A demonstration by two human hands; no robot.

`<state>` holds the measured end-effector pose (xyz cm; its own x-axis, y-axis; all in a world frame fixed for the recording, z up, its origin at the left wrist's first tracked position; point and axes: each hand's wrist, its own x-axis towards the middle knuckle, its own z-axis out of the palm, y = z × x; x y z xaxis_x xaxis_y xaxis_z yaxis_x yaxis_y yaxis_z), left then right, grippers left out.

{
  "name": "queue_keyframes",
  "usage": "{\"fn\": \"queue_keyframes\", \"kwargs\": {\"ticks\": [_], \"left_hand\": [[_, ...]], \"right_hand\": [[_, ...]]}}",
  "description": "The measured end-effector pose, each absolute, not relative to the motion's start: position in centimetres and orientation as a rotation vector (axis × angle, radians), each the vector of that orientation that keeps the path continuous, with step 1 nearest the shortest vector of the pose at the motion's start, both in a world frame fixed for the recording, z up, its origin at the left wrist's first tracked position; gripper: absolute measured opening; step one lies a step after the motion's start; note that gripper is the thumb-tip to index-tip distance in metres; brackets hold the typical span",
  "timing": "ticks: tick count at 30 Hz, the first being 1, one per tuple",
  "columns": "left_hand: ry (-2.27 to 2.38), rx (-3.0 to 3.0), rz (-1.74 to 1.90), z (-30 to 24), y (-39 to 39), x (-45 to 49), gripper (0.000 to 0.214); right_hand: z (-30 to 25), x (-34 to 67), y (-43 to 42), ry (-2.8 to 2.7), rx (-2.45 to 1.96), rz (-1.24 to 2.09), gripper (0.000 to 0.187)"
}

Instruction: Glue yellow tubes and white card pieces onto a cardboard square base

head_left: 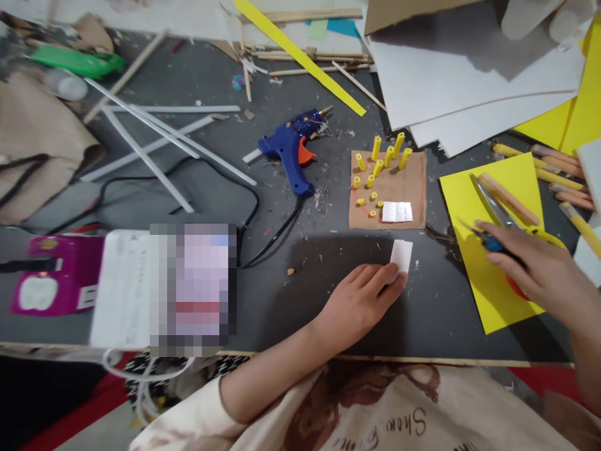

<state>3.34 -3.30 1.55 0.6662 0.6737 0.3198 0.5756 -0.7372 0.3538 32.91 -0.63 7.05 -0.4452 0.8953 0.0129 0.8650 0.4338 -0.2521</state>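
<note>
white card [402, 253], left hand [357, 302] pinching it, lower corner hidden

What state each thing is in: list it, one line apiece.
White piece: held in the left hand
Blue-handled tool: held in the right hand, blurred
Glue gun: on its side, white stick in its rear
Cardboard square: flat, bearing yellow tubes of unequal height
Silver piece: flat on the cardboard
Scissors: on yellow sheet, partly hidden
</note>
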Motion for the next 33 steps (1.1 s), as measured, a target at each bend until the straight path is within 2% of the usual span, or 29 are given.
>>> {"fn": "queue_keyframes", "kwargs": {"ticks": [5,8,14,22,33], "left_hand": [[1.081,2.662,0.679,1.2,-3.2,3.6,0.024],[1.117,2.661,0.704,0.9,-2.9,3.6,0.024],[1.055,2.664,0.772,0.8,-2.8,3.5,0.023],[1.022,2.647,0.747,0.9,-2.6,3.6,0.023],[1.036,2.637,0.740,0.9,-2.6,3.6,0.022]], "right_hand": [[6.4,30.0,-0.8,-2.544,-1.753,0.944,0.038],[6.4,29.3,-0.1,-2.558,-1.709,1.059,0.035],[6.3,28.8,1.3,-2.749,-1.498,0.761,0.042],[6.2,26.6,1.8,-3.031,-1.505,0.365,0.029],[6.0,27.0,1.8,-3.115,-1.384,0.200,0.025]]}}
